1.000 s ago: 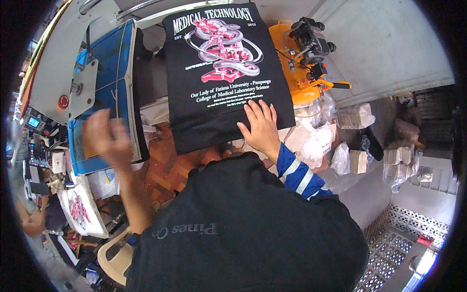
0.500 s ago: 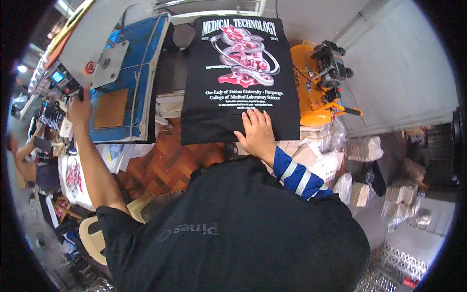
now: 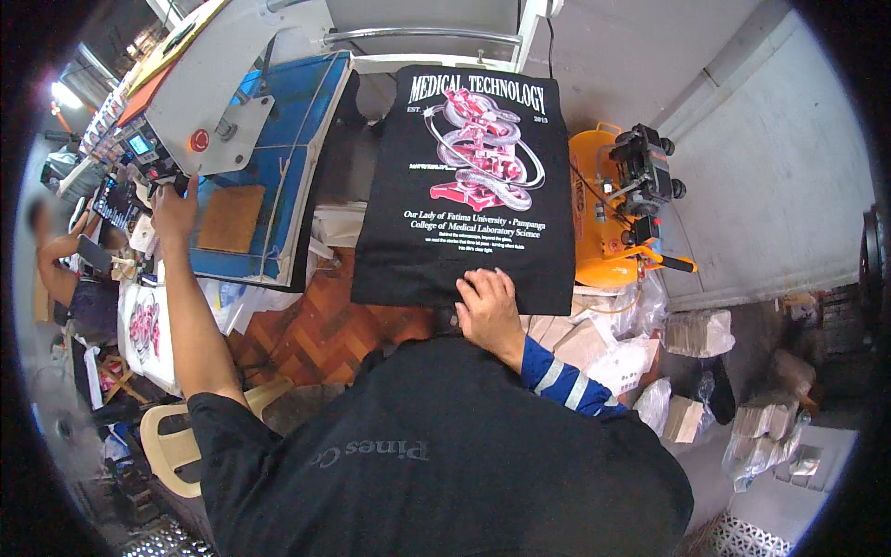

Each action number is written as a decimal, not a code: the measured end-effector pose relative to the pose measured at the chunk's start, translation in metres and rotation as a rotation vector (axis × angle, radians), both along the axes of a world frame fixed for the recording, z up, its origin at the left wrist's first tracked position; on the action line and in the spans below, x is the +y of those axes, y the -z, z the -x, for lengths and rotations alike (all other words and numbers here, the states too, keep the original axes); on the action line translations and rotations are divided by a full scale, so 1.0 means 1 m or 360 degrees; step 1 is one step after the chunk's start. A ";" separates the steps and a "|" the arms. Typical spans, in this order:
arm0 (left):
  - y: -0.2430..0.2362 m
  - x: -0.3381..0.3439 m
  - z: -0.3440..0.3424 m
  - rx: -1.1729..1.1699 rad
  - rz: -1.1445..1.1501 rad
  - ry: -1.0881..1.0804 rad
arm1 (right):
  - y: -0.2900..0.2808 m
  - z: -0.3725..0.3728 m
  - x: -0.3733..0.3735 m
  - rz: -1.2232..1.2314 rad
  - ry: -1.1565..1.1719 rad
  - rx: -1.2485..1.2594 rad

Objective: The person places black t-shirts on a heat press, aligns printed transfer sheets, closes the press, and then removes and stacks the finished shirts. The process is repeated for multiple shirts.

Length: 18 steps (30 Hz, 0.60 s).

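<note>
Grey walls [image 3: 780, 186] enclose a cluttered workshop, with a reddish, zigzag-patterned floor [image 3: 297, 330] below me. At left is a large blue press plate [image 3: 278, 167]; right of it, directly before me, a black cloth [image 3: 408, 241] with a white and pink print lies spread flat, whatever supports it hidden. Just beyond its right edge sits an orange compressor [image 3: 603, 209], with plastic-wrapped bundles [image 3: 698, 334] nearer me. I judge the cloth light, soft and limp, likely to wrinkle or slide, not break; its plain lower corners, clear of the print, seem the best places to take hold. My right hand [image 3: 489, 311] rests on its lower edge, that grip relaxed, fingers slightly bent and not clamped. My left hand [image 3: 174, 212] is beside a small control box [image 3: 139, 146]; I cannot tell whether that grip is closed. Smallest is a red button [image 3: 199, 140] on the press.
</note>
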<state>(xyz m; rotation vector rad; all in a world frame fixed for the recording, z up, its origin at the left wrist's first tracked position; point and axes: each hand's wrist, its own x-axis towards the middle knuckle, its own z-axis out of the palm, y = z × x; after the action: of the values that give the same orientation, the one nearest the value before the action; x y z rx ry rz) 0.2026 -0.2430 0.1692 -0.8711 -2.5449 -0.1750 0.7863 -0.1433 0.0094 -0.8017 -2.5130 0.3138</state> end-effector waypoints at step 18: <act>0.014 0.043 -0.176 0.0076 -0.0306 0.0146 | -0.101 0.037 0.056 0.0297 -0.0204 0.0658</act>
<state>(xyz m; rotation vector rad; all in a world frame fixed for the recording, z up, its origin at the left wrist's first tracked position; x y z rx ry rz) 0.3784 -0.1998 0.1555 -0.9053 -2.3980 -0.4154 0.7494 -0.0870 0.1102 -0.5729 -2.1676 0.6911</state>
